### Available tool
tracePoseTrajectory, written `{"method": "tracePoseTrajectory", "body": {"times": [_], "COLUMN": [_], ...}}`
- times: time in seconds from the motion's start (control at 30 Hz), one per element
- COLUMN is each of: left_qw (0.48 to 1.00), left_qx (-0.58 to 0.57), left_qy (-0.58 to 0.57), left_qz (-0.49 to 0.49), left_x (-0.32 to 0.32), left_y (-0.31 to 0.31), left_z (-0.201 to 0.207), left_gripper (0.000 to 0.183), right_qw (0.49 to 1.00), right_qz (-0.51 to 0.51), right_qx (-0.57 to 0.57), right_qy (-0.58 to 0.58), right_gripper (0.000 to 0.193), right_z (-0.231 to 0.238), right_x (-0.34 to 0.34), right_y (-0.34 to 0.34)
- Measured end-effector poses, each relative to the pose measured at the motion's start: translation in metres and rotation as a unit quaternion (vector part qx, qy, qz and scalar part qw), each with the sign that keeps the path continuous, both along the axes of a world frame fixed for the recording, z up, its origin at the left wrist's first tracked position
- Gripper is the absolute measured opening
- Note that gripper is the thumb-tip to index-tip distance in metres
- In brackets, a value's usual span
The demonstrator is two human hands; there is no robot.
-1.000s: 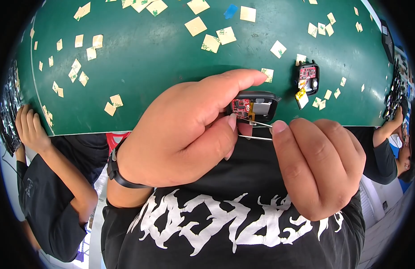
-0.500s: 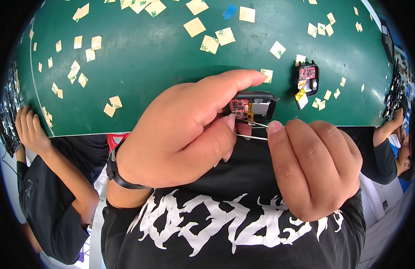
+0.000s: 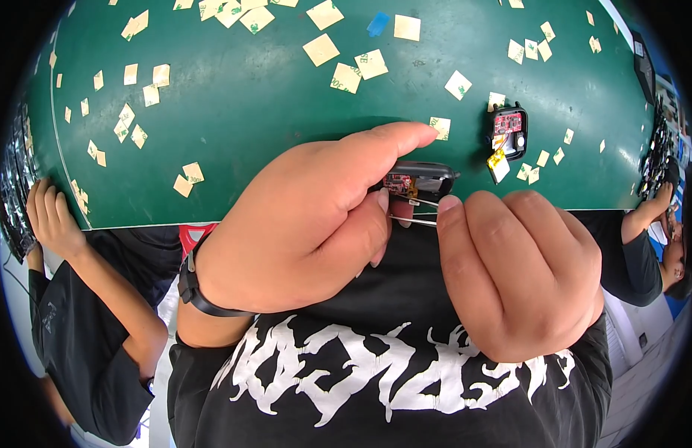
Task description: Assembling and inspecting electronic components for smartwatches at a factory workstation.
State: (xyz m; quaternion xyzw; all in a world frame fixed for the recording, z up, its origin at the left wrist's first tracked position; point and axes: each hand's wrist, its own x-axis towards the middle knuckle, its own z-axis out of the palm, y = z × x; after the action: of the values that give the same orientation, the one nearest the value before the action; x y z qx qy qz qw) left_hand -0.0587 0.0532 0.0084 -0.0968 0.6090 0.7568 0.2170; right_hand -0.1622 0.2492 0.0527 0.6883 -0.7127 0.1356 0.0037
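My left hand point(image 3: 301, 224) grips an opened black smartwatch case point(image 3: 428, 169) between thumb and fingers, just past the table's near edge. A red circuit board point(image 3: 396, 182) shows inside, at the end by my thumb. The case is tipped, so its inside is seen at a steep slant. My right hand point(image 3: 521, 276) pinches a pair of thin metal tweezers point(image 3: 422, 222) and points them left at the case's near side. The tweezer tips lie close to my left thumb; whether they grip anything cannot be made out.
A second opened watch case point(image 3: 520, 149) lies on the green table point(image 3: 249, 97) to the right, with a yellow-taped battery point(image 3: 498, 163) hanging out. Many cream adhesive squares point(image 3: 346, 77) and a blue piece point(image 3: 378, 24) are scattered about. Another person's hand point(image 3: 54, 216) rests at the left edge.
The watch case has tipped, so less of its inside shows than before. My right hand and the tweezers have shifted slightly left, nearer to my left thumb.
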Motion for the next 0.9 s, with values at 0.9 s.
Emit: {"method": "tracePoseTrajectory", "body": {"times": [0.9], "left_qw": [0.997], "left_qx": [-0.034], "left_qy": [-0.011], "left_qz": [0.065], "left_x": [0.016], "left_y": [0.001], "left_z": [0.044], "left_gripper": [0.037], "right_qw": [0.977], "right_qz": [-0.114], "right_qx": [-0.083], "right_qy": [-0.161], "right_gripper": [0.039], "right_z": [0.036], "right_x": [0.01], "right_y": [0.027]}}
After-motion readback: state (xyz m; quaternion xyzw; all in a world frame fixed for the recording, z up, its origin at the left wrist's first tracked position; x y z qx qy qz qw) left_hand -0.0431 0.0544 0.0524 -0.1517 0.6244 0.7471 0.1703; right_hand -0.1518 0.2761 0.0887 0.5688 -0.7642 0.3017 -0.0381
